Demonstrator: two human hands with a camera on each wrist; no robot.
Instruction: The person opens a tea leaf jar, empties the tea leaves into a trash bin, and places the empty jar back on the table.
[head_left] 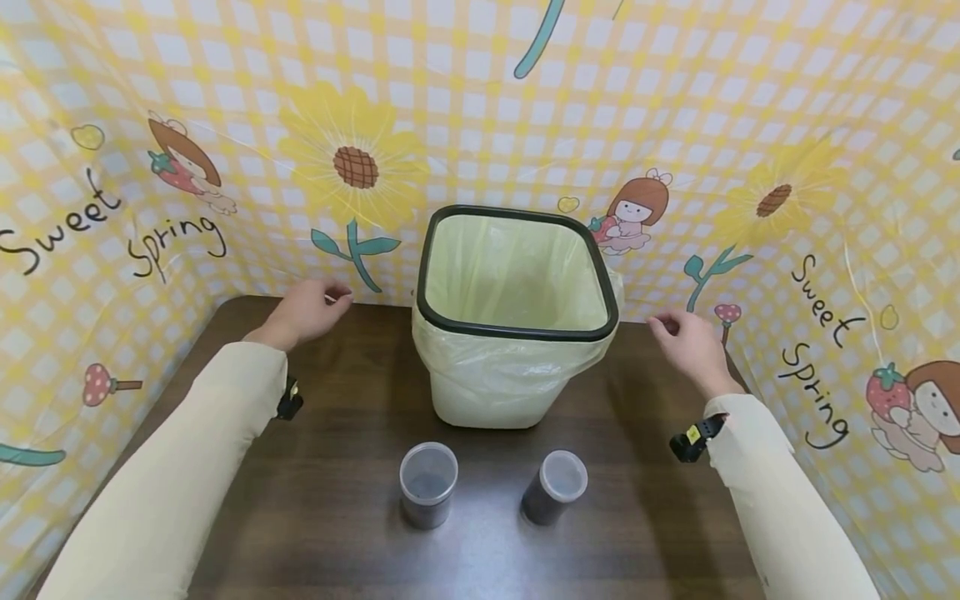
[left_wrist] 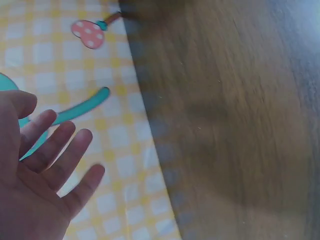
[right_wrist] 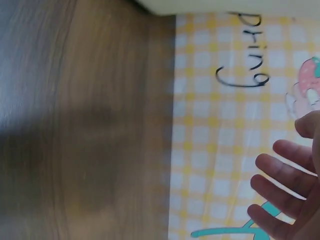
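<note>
A trash bin [head_left: 487, 400] lined with a pale yellow-green bag [head_left: 517, 354] stands at the back middle of the table, its dark rim [head_left: 517, 332] facing up. To its left, the left hand [head_left: 309, 312] hovers apart from it, holding nothing, fingers loosely bent. The right hand [head_left: 690, 346] is off the bin's right side, likewise with nothing in it. Both wrist views show relaxed, spread fingers. In front of the bin, a translucent grey cup with a pale rim [head_left: 428, 487] stands left, and a darker capped container [head_left: 555, 487] stands right.
The dark wooden table [head_left: 337, 500] carries everything. A yellow-checked cloth [head_left: 495, 108] with flower and girl prints hangs close behind it and along both sides. Each wrist wears a small black camera, the left one [head_left: 289, 400] and the right one [head_left: 697, 439].
</note>
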